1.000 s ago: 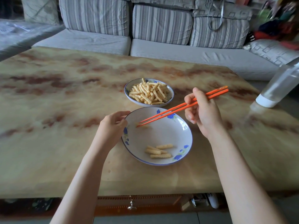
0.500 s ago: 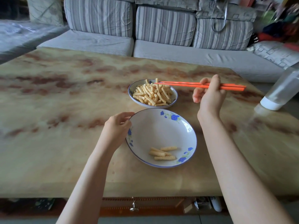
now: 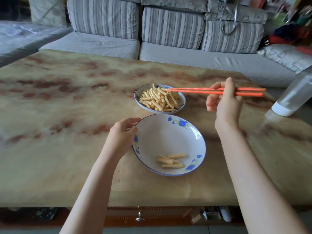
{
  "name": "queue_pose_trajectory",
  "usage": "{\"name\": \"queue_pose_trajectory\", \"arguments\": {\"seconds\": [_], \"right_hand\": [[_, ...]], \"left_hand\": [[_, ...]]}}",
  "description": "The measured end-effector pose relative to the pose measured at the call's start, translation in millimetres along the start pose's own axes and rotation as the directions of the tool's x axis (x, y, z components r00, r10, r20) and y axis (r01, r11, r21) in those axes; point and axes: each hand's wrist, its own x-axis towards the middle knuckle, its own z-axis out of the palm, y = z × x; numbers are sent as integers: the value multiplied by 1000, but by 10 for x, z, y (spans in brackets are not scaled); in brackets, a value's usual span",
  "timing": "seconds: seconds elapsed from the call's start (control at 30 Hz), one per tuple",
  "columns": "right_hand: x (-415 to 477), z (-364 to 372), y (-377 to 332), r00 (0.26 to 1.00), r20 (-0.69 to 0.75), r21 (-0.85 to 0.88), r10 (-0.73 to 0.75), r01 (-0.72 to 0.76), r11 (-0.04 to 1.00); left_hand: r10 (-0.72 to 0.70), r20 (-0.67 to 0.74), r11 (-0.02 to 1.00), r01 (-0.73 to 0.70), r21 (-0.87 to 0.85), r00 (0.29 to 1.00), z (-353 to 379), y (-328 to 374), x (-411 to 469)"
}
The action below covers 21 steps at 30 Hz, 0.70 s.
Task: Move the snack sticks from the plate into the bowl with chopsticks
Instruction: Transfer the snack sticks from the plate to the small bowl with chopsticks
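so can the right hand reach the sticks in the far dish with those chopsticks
Probably yes: the right hand holds the chopsticks with tips over the snack sticks in the far dish, nothing between; the left hand grips the near dish, aside.

marbled tan-and-rust bench (image 3: 67,149) spreads out in front of me. off at its right edge there's a clear bottle (image 3: 293,97), white at its lower end, leaning in my view. behind the bench, a grey sofa (image 3: 185,59), striped back cushions (image 3: 172,26) in a row, a patterned pillow (image 3: 285,56) at the right end, a blurry colourful heap (image 3: 290,31) above it. under the bench's near edge, a shiny drawer knob (image 3: 139,217).
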Motion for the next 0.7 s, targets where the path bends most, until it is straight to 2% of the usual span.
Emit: {"name": "queue_pose_trajectory", "arguments": {"seconds": [0.07, 0.13, 0.2, 0.3, 0.43, 0.7], "right_hand": [[-51, -152, -77, 997, 71, 3, 9, -9, 1000], [-84, -308, -169, 978, 201, -16, 63, -61, 998], [-109, -451, -274, 937, 323, -114, 137, -105, 988], [-147, -606, -392, 882, 416, -251, 220, -121, 960], [-188, -709, -406, 849, 452, -309, 274, -139, 941], [-191, -774, -422, 834, 452, -347, 318, -164, 923]], "left_hand": [[3, 3, 1000, -3, 3, 1000, 3, -5, 4], [3, 3, 1000, -3, 0, 1000, 3, -5, 6], [-6, 3, 1000, 6, -6, 1000, 2, 0, -2], [-9, -1, 1000, 9, 3, 1000, 5, 1, -13], [-5, -2, 1000, 5, 14, 1000, -2, -8, -17], [6, -6, 1000, -6, 25, 1000, 8, -11, -4]]}}
